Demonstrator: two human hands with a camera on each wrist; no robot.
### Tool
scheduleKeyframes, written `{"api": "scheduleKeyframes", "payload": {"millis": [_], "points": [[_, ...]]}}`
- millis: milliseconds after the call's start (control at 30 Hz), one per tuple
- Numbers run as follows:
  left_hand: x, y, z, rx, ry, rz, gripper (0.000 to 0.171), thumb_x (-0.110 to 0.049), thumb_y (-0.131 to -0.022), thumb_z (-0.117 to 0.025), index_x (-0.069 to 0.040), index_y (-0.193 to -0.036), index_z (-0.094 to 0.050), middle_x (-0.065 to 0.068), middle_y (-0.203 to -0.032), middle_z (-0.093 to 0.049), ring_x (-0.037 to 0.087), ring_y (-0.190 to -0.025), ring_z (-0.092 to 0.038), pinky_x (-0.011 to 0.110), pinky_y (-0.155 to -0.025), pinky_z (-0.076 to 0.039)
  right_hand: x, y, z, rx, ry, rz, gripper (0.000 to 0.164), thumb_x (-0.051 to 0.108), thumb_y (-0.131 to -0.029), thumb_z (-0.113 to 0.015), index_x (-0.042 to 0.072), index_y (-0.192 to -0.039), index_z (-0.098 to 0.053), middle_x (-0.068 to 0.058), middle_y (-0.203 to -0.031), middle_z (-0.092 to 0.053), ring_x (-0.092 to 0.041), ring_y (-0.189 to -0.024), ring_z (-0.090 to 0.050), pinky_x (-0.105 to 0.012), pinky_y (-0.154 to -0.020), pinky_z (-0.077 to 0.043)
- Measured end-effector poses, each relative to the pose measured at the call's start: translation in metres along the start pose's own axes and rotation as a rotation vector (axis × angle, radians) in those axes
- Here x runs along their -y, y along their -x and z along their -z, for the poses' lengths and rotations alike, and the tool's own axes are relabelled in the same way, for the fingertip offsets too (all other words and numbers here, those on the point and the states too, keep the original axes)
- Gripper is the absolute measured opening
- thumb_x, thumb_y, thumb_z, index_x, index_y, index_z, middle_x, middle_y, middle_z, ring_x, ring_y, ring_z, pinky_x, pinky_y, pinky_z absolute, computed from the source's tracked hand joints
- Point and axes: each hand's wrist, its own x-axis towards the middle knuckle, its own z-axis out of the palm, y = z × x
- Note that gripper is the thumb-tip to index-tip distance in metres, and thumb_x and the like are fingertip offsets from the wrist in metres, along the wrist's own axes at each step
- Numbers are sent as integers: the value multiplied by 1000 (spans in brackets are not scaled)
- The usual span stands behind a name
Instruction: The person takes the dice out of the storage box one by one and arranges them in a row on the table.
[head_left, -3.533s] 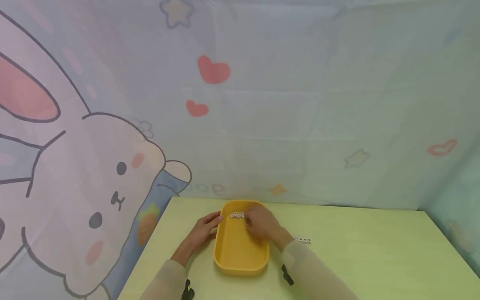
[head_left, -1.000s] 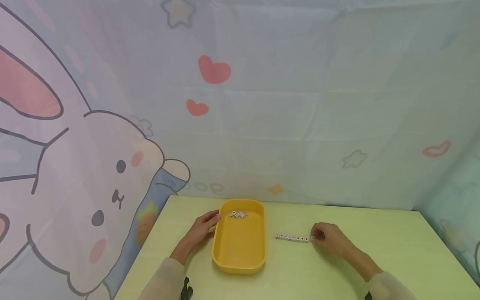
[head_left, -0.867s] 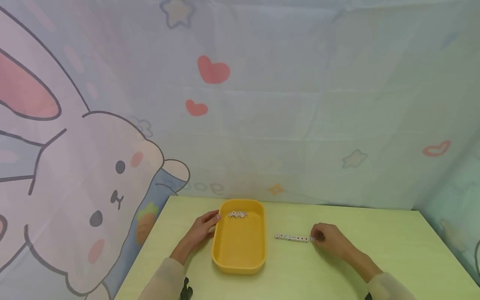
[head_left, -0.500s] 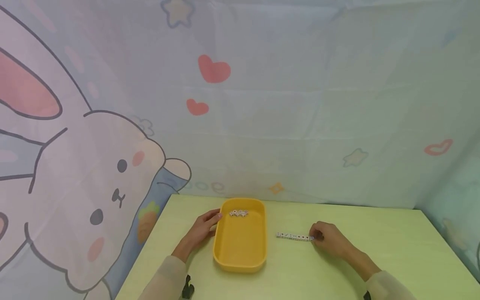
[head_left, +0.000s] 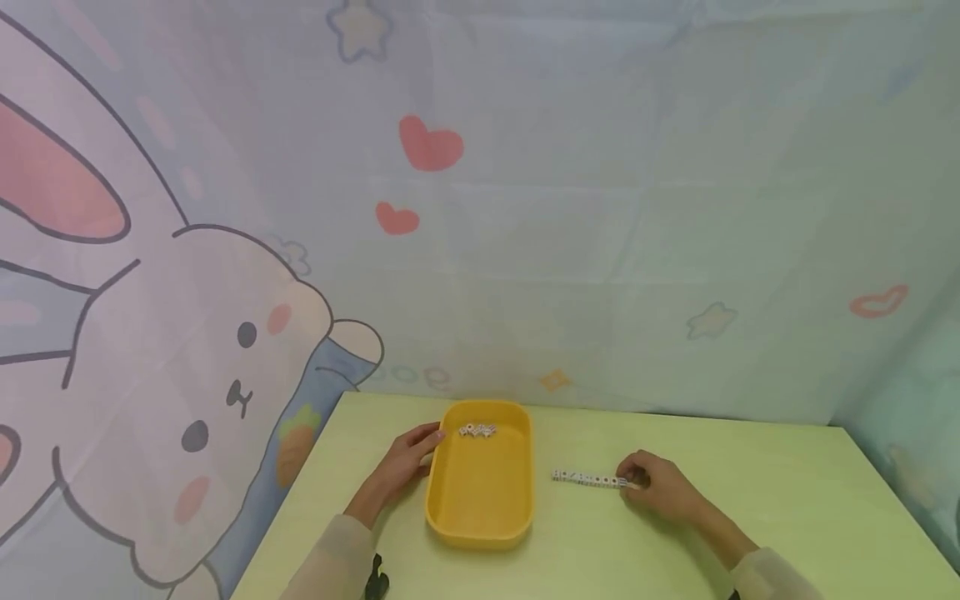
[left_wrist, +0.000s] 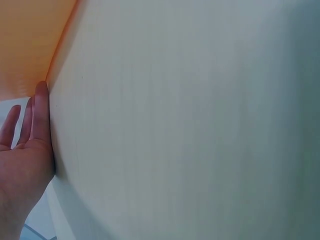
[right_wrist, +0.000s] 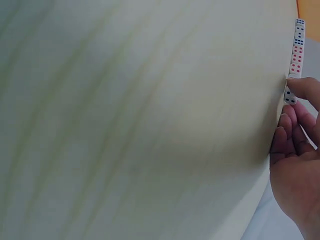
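A row of small white dice (head_left: 585,478) lies on the table to the right of the yellow tray (head_left: 480,525). My right hand (head_left: 663,492) is at the row's right end, its thumb and fingers pinching the last die (right_wrist: 290,96). Red and blue pips show on the dice beyond it in the right wrist view. My left hand (head_left: 405,461) rests against the tray's left side, thumb near the rim. In the left wrist view, its fairly straight fingers (left_wrist: 41,110) touch the tray's outer wall.
Several more white dice (head_left: 477,430) lie bunched at the far end inside the tray. The pale green table (head_left: 750,483) ends at a printed cloth backdrop (head_left: 562,208) with a rabbit on the left.
My right hand has left the tray and moved right to the row's end. A die there, apart a second ago, now adjoins the row. My left hand stays at the tray.
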Motion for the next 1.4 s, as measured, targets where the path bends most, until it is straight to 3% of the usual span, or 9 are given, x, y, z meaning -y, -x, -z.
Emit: {"api": "scheduleKeyframes", "payload": {"millis": [267,567,967,1233,1400], "points": [[-2,3,-1,-2,-14,2,60,-37,-109,-62,-2,-156,-50,21,-155,-53,37,-137,-56,41,-97,-60,-6,6,-2,4,-94,-36,26,13,-95,-80,4,-117,-69,-3,-109,-66,-13,-100,-60,-25,-86,-55],[-2,1,-1,25,23,-10,60,-38,-108,-63,-3,-156,-50,21,-156,-52,37,-135,-58,42,-97,-60,-5,6,-1,16,-98,-35,27,12,-95,-80,2,-118,-69,-5,-110,-65,-17,-100,-60,-25,-86,-55],[-3,-1,2,36,-3,-19,59,-36,-110,-61,-3,-157,-49,20,-156,-52,35,-134,-59,40,-97,-60,-2,3,4,22,-84,-10,28,13,-95,-80,1,-118,-69,-6,-110,-66,-17,-99,-61,-25,-84,-55],[-2,-2,3,8,-22,-17,59,-37,-110,-61,-1,-156,-50,21,-155,-53,34,-126,-65,39,-96,-60,6,-9,5,-51,-92,-47,34,18,-95,-82,1,-121,-69,-9,-113,-68,-25,-103,-62,-27,-84,-55],[1,0,3,10,-20,-7,59,-37,-110,-60,-2,-156,-50,21,-155,-53,35,-131,-61,40,-97,-60,28,-31,-3,-132,-113,-17,33,20,-97,-80,4,-124,-68,-12,-117,-68,-30,-105,-62,-29,-82,-56]]}}
